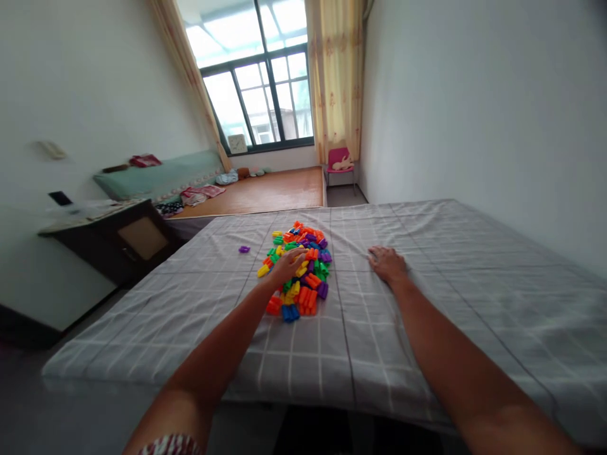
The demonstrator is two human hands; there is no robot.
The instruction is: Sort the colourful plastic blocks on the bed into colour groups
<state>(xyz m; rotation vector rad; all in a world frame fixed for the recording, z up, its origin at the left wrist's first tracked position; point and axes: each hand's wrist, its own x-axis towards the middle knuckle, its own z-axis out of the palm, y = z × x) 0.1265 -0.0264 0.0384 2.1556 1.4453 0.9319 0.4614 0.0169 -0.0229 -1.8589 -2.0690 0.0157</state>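
Two hands, well apart: the left hand [289,264] lies over a heap of multicoloured plastic pieces [313,280] at the frame's centre, whether gripping I cannot tell; the right hand [387,263] rests palm-down on grey checked cloth [436,246], right of centre

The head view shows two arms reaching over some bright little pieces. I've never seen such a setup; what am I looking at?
There is no machine here: these are a person's own bare hands, filmed by a camera worn on their head, looking forward and down. The left hand is at a pile of colourful pieces; I can't tell whether it grips one. The right hand rests on the grey checked cloth, with nothing visible in it. One purple piece lies apart, left of the pile. Beyond is a window.
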